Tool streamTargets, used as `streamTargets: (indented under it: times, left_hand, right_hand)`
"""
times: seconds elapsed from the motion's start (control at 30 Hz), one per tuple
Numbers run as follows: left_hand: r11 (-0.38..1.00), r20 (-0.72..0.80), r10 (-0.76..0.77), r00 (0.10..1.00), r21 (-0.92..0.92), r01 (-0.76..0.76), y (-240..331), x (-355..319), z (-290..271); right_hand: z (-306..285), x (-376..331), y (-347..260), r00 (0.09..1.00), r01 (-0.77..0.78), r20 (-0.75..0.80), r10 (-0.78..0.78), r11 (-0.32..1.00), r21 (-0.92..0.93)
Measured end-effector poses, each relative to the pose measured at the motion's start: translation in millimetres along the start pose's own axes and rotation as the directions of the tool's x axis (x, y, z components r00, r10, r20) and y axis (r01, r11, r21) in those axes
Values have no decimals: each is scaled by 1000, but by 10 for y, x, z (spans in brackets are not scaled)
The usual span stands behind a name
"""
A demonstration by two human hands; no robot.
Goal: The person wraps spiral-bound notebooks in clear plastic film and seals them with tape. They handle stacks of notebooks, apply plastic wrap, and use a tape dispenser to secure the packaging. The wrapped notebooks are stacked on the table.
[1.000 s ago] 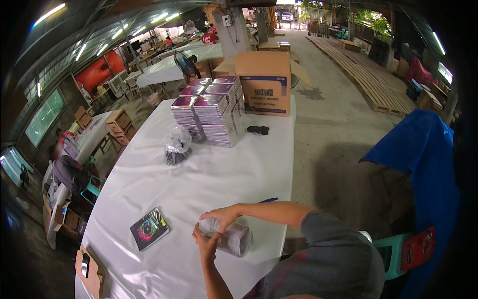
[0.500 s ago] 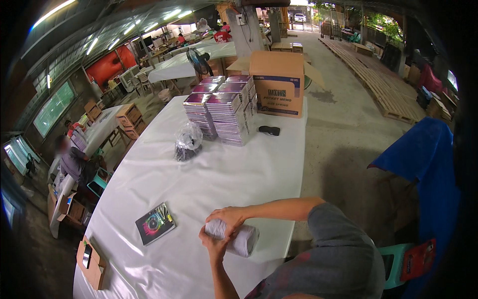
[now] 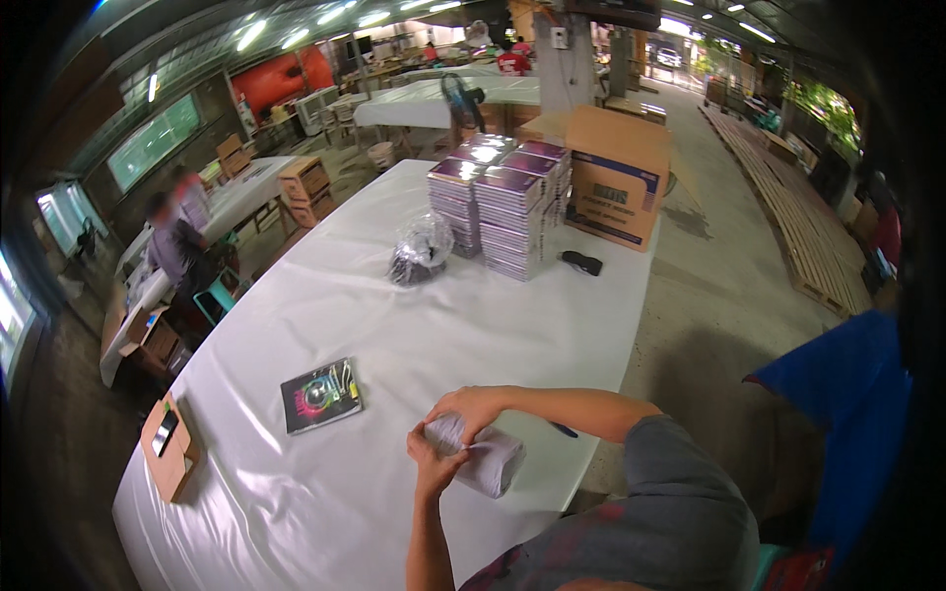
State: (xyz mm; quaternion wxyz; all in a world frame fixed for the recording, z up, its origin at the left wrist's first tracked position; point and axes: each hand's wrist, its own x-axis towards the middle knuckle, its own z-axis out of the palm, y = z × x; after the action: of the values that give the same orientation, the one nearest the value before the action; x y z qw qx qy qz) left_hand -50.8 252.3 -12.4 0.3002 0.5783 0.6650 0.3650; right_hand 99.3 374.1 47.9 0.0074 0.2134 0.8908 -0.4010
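Note:
Near the table's front right part lies a pale, roll-shaped bundle, whitish with a lavender tint; whether it is paper or cloth I cannot make out. My left hand grips its left end from the near side. Across the top, my right hand curls its fingers over the same end, thumb close to the left one. To the left, apart from both hands, a dark notebook with a colourful round design lies flat. A small part of a dark, thin object shows beside my right forearm.
The table wears a white cover. Toward its far end stand tall stacks of purple notebooks, an open carton, a clear plastic bundle and a black object. At left lies a cardboard piece with a phone. People sit beyond.
The view has swung left, so the things on the table appear farther right. Both hands keep their hold on the pale bundle, with the fingers slightly shifted.

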Motion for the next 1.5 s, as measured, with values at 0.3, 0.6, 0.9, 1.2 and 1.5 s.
streamTargets:
  times: [0.3,0.6,0.9,1.2,1.5]
  left_hand:
    - [990,-25,61,998,131,-57,29,-24,43]
    - [956,4,-52,999,290,48,305,-79,-173]
    - [942,-126,156,980,318,-109,394,-57,-96]
    - [870,-73,244,967,456,-185,417,-53,-104]
    - [950,-14,219,976,233,-209,245,-18,-218]
  right_hand:
    - [97,-160,-27,986,-10,-166,-10,993,-118]
    - [-138,-61,-252,998,-49,35,57,979,-197]
    - [-83,-112,-133,986,148,-51,-156,979,-141]
    - [-16,-134,-181,976,174,-21,-215,838,-517]
    - [121,-184,-233,974,164,-92,-209,921,-352]
